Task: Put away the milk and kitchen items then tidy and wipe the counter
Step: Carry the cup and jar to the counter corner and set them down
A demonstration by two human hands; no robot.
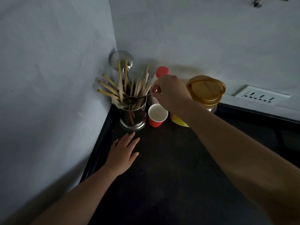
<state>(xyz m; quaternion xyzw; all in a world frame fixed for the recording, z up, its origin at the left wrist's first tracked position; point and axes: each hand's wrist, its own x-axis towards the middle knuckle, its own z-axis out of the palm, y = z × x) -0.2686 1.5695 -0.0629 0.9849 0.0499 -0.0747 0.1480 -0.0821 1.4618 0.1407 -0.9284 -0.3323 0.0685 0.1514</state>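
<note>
A steel utensil holder (133, 116) stands in the counter's back left corner, full of wooden chopsticks and a ladle. My right hand (170, 93) pinches the handle of a metal spoon (131, 99), whose bowl lies over the holder's mouth. My left hand (122, 154) rests flat on the black counter (170, 168) just in front of the holder, fingers spread. A red paper cup (157, 115) with a white inside stands right of the holder, under my right hand.
A bottle with a red cap (162, 71) stands behind my right hand. A jar with a gold lid (206, 90) sits to the right, with a yellow-labelled packet (178, 120) under my wrist. A wall socket (261, 96) is at the far right. Walls close the left and back.
</note>
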